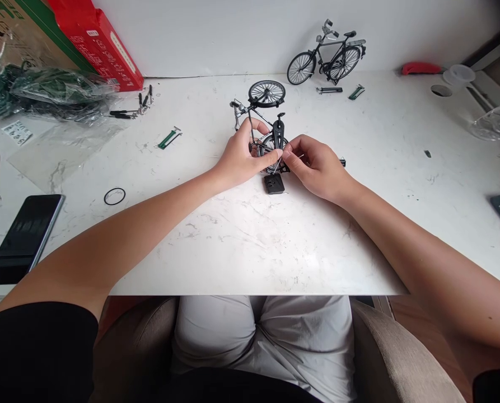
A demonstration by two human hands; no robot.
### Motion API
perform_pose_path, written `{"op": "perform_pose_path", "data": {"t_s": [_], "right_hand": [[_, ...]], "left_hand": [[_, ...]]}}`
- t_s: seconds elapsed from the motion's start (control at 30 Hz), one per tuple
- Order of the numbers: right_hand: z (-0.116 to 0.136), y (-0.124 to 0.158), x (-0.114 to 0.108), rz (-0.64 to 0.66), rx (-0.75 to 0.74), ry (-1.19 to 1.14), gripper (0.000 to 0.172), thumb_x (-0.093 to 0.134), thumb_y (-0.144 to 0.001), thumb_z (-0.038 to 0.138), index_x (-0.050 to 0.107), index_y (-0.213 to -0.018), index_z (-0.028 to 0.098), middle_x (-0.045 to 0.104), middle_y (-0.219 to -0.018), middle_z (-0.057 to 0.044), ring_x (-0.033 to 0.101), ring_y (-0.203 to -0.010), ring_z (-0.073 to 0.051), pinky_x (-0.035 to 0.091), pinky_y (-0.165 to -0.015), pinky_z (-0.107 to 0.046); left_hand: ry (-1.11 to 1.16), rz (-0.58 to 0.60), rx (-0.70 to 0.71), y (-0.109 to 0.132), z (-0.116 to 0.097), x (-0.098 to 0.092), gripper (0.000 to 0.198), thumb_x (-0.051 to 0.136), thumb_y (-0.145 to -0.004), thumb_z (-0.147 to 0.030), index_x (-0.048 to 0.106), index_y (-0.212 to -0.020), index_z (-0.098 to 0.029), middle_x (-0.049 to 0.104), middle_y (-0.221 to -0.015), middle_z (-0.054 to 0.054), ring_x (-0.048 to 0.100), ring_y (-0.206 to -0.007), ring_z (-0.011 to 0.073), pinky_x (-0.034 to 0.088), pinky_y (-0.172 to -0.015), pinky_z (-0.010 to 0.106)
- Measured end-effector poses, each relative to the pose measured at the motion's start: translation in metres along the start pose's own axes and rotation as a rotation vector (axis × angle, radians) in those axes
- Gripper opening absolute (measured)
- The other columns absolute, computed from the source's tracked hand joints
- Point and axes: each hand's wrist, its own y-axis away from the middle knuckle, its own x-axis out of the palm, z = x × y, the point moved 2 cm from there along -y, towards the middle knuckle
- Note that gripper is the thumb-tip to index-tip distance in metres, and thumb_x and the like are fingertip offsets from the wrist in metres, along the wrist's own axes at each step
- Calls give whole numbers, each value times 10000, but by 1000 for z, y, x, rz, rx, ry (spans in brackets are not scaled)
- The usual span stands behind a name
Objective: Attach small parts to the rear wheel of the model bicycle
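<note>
A black model bicycle (278, 133) lies tilted on the white table, its front wheel (267, 93) pointing away from me. My left hand (243, 155) is closed around its frame near the rear wheel, with the thumb across the spokes. Beside the chain case, the fingertips of my right hand (314, 167) are pinched together at the rear wheel; what they grip is too small to make out. Just below the wheel sits a small black slotted block (274, 184). My right hand partly hides another small dark part (342, 162).
A second model bicycle (327, 56) stands against the wall, with small green parts (356, 92) nearby. On the left are a green-and-black piece (169, 137), a black ring (114, 196), a phone (25, 238), plastic bags (60, 92) and a red box (102, 50). A red-handled tool (421, 68) lies back right.
</note>
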Motion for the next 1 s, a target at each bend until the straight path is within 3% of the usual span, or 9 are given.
{"op": "perform_pose_path", "data": {"t_s": [0.4, 0.67, 1.0], "right_hand": [[0, 0, 0, -3, -16, 9, 520, 580, -964, 789, 593, -944, 270, 605, -810, -34, 472, -661, -173, 409, -585, -360], [-2, 0, 0, -4, -37, 11, 497, 582, -984, 759, 595, -963, 262, 620, -831, -35, 501, -671, -169, 431, -590, -350], [-3, -1, 0, -3, -33, 11, 478, 591, -990, 742, 600, -967, 264, 625, -841, -36, 504, -664, -167, 441, -589, -355]], "left_hand": [[-5, -13, 11, -1, 4, 1, 497, 856, -876, -364, 536, -1251, -307, 579, -1134, 52, 675, -1015, 218, 597, -865, 448], [-4, -18, 3, 0, -1, 0, 456, 852, -883, -353, 546, -1212, -276, 599, -1096, 38, 678, -918, 166, 603, -807, 381], [29, -21, -3, 0, -1, 1, 462, 856, -872, -275, 538, -1207, -282, 584, -1132, 48, 680, -1029, 208, 599, -865, 411]]}}
